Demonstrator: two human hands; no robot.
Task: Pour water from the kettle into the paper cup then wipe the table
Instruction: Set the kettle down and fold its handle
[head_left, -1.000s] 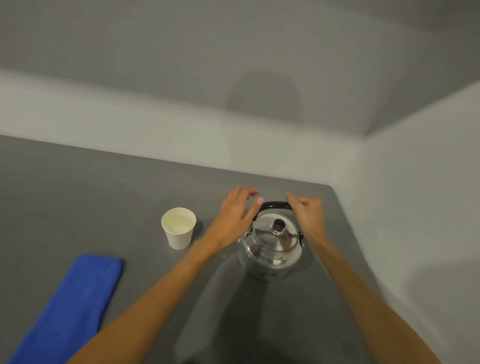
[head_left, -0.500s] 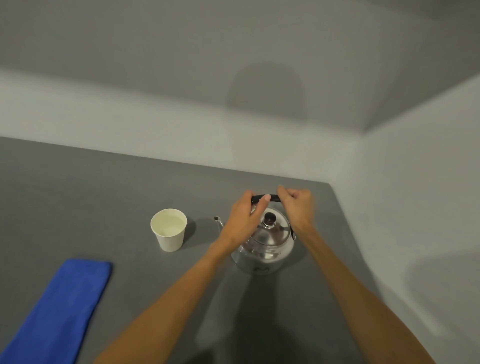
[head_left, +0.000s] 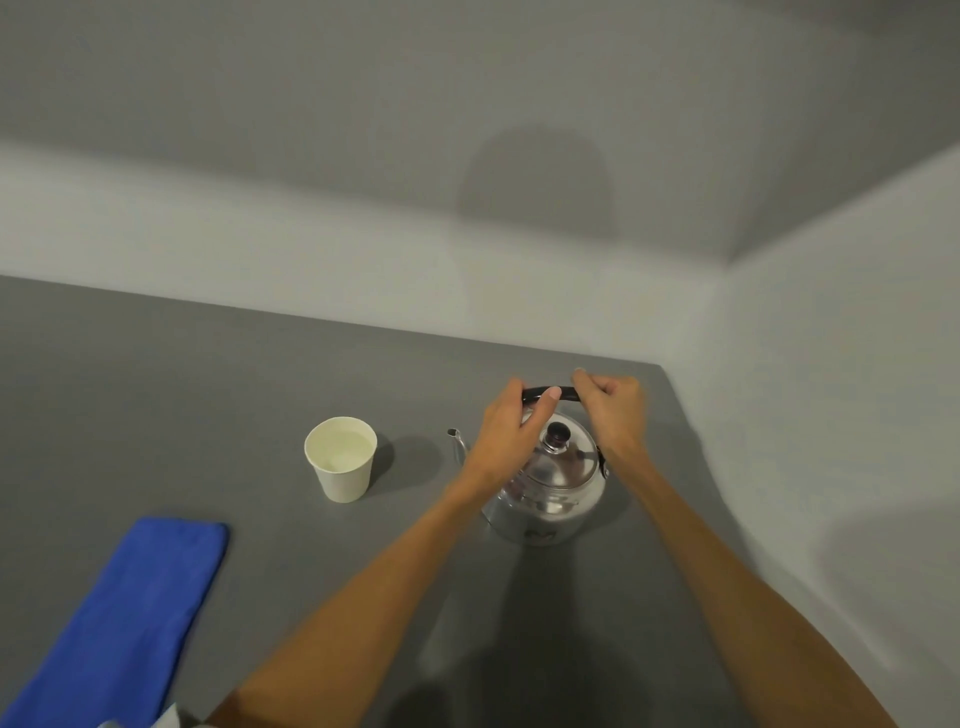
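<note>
While both hands — left (head_left: 511, 431) and right (head_left: 613, 410) — close round the kettle (head_left: 548, 483) handle (head_left: 550, 392), the cup (head_left: 341, 457) stands apart to the left, just where the spout (head_left: 456, 441) points — left hand nearer.

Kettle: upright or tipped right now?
Upright. The kettle sits flat on the table, lid level on top, spout short of the cup. Both hands grip its handle.
</note>
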